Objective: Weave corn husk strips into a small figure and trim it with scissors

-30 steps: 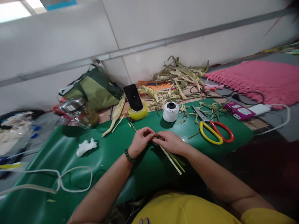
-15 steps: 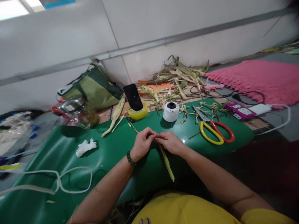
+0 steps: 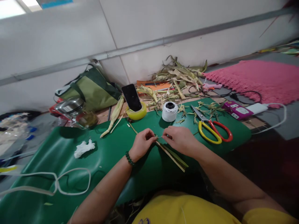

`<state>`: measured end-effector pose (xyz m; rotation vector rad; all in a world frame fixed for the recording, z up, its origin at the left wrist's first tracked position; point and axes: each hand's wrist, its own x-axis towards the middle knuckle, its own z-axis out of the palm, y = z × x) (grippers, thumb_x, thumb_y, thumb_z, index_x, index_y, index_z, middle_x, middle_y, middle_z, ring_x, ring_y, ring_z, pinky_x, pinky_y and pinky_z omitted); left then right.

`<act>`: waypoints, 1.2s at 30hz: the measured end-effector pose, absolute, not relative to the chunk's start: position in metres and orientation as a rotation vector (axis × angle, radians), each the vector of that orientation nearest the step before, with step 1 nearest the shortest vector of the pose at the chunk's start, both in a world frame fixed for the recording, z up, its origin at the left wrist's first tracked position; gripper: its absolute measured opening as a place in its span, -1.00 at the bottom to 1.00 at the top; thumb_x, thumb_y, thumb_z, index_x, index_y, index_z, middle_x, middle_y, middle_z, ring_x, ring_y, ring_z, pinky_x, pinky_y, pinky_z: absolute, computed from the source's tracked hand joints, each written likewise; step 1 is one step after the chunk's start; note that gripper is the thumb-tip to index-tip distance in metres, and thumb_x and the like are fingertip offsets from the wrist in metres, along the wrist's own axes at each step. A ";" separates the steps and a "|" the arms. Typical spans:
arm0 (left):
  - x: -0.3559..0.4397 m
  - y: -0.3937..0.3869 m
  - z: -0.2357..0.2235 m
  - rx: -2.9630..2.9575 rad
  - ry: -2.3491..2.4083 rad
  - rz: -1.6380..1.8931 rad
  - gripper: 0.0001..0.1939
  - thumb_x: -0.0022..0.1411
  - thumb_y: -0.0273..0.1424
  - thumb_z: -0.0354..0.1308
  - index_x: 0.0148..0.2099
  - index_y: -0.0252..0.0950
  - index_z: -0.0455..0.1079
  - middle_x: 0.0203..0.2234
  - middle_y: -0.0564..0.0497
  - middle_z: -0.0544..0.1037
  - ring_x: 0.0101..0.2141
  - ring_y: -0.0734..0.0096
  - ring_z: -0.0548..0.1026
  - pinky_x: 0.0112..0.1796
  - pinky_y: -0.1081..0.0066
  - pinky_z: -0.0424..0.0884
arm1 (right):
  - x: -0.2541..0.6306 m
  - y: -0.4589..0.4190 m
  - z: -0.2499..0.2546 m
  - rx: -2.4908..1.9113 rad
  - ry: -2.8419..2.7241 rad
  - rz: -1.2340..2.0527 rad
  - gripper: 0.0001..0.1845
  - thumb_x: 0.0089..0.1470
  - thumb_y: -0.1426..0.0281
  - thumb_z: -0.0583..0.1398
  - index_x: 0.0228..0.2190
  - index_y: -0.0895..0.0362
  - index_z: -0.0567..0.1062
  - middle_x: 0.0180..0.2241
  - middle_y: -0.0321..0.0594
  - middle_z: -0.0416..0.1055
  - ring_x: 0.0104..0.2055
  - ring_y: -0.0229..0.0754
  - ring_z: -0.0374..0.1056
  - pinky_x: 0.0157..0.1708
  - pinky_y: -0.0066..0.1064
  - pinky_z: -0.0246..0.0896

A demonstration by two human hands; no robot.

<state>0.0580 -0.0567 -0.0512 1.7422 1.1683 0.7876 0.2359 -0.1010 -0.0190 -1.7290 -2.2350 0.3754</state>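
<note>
My left hand (image 3: 143, 140), with a bead bracelet on its wrist, is closed in a pinch on one end of some corn husk strips (image 3: 172, 155). The strips slant down to the right, their loose ends spread apart. A little to the right, my right hand (image 3: 178, 140) is closed, thumb against finger, on a thin thread (image 3: 160, 137) that spans the short gap to the left hand. Just beyond the hands stands a white spool of thread (image 3: 169, 112). Scissors (image 3: 208, 125) with one yellow and one red handle lie to the right.
A phone (image 3: 132, 97) leans in a yellow tape roll (image 3: 136, 112). Behind lie a heap of dry husks (image 3: 178, 73) and a green bag (image 3: 93, 90). A purple power strip (image 3: 235, 110) is at right; crumpled tissue (image 3: 84, 148) and a white cable (image 3: 56, 180) lie left on the green mat (image 3: 109, 174).
My right hand has moved right, away from the left, drawing thread between them. The husk strips have swung rightward and fanned out. My left hand keeps its pinch.
</note>
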 end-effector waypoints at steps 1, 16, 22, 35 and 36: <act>0.058 -0.057 -0.051 1.761 1.182 0.764 -0.89 -0.05 -0.47 0.24 -0.50 -0.30 0.34 -0.61 0.11 0.45 -0.55 0.50 0.39 -0.48 0.49 0.32 | 0.234 -0.102 -0.017 -1.719 -2.254 0.359 -0.79 0.15 0.35 0.10 -0.39 0.13 0.52 -0.40 -0.16 0.47 -0.43 -0.22 0.28 -0.48 -0.41 -0.17; 0.056 -0.065 -0.051 2.141 1.081 0.716 -0.91 0.07 -0.51 0.14 -0.43 -0.28 0.44 -0.50 0.04 0.56 -0.43 0.41 0.47 -0.37 0.46 0.34 | 0.218 -0.101 -0.009 -1.356 -2.270 0.840 -0.67 0.16 0.34 0.08 -0.53 0.14 0.53 -0.60 -0.26 0.42 -0.54 -0.29 0.22 -0.52 -0.46 -0.13; 0.056 -0.065 -0.049 2.190 1.005 0.808 -0.85 0.07 -0.58 0.12 -0.47 -0.25 0.41 -0.48 0.03 0.57 -0.40 0.40 0.50 -0.31 0.43 0.38 | 0.240 -0.070 -0.023 -1.693 -2.047 0.632 -0.55 0.17 0.18 0.05 -0.59 0.16 0.49 -0.57 -0.20 0.40 -0.51 -0.24 0.23 -0.52 -0.44 -0.13; 0.055 -0.065 -0.052 2.217 1.016 0.767 -0.85 0.07 -0.59 0.10 -0.45 -0.25 0.40 -0.49 0.04 0.55 -0.41 0.41 0.49 -0.32 0.43 0.39 | 0.227 -0.060 -0.053 -1.385 -1.934 1.002 -0.79 -0.01 0.42 0.12 -0.60 0.21 0.46 -0.60 -0.31 0.35 -0.51 -0.32 0.21 -0.53 -0.52 0.00; 0.055 -0.065 -0.051 2.217 1.020 0.762 -0.85 0.06 -0.58 0.10 -0.45 -0.26 0.40 -0.49 0.04 0.55 -0.41 0.41 0.49 -0.32 0.43 0.39 | 0.227 -0.060 -0.053 -1.374 -1.904 1.005 -0.81 -0.03 0.45 0.12 -0.60 0.21 0.44 -0.60 -0.32 0.34 -0.51 -0.33 0.21 -0.53 -0.53 0.01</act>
